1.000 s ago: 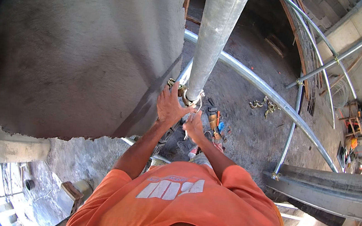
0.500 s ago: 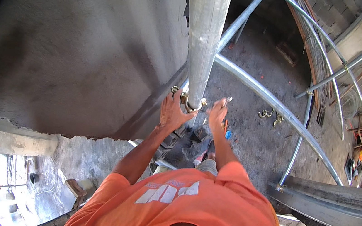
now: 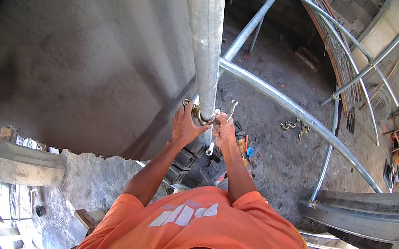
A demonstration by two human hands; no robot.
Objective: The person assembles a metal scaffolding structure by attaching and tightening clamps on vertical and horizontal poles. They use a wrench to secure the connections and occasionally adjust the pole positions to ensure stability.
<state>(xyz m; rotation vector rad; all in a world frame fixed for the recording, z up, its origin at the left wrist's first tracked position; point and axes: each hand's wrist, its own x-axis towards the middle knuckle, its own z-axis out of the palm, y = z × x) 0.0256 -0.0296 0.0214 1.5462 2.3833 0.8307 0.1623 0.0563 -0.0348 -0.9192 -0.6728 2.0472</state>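
Observation:
A thick grey scaffold pole (image 3: 204,44) stands upright before me, with a brassy scaffold clamp (image 3: 204,121) around it at hand height. My left hand (image 3: 185,127) is curled against the clamp's left side, thumb and fingers gripping it. On the pole's other side, my right hand (image 3: 224,132) is closed round a silvery wrench (image 3: 232,110). One wrench end sticks out above the fist and what looks like its other end hangs below. The right fingertips are close to the clamp's bolt side; whether the wrench touches the bolt is hidden.
A rough grey wall (image 3: 82,58) rises close on the left. A horizontal pipe (image 3: 301,118) runs from behind the pole toward the right. Loose clamps (image 3: 296,128) lie on the floor. Blocks (image 3: 183,160) and small tools are below my hands. More scaffold pipes cross at the far right.
My right hand has moved left, up to the clamp, and the wrench has turned more upright. My left hand stays on the clamp. The whole view has shifted slightly.

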